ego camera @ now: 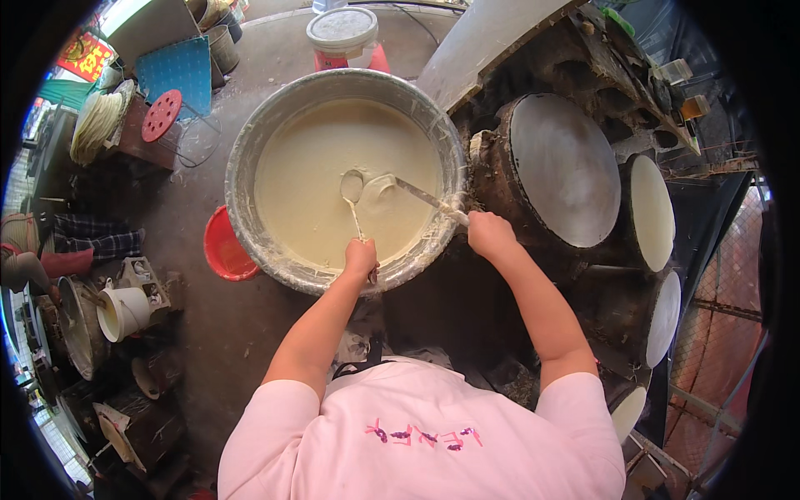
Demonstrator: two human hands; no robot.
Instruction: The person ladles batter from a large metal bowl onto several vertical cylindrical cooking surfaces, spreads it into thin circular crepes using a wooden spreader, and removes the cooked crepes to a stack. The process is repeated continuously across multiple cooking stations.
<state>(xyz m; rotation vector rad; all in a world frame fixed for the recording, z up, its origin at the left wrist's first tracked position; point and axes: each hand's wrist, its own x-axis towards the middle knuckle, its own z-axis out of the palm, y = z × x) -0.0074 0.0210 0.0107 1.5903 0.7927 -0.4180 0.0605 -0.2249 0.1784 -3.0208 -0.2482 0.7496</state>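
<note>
A large round metal basin point(240, 134) holds pale, cream-coloured batter point(312, 144). My left hand point(362, 257) is closed around the handle of a metal ladle point(352, 185), whose round bowl lies at the batter's surface near the middle. My right hand point(490, 234), over the basin's right rim, grips the batter-coated handle of a second tool point(431, 200). The far end of that tool is in the batter just right of the ladle, where the surface is ridged; its head is hidden.
Round griddles stand at the right, the nearest one bare point(562, 169), another covered with a pale layer point(652, 212). A red bucket point(231, 247) touches the basin's left side. A lidded tub point(342, 28) stands behind. At far left are a red stool point(161, 115), a white bucket point(128, 312) and another person point(31, 250).
</note>
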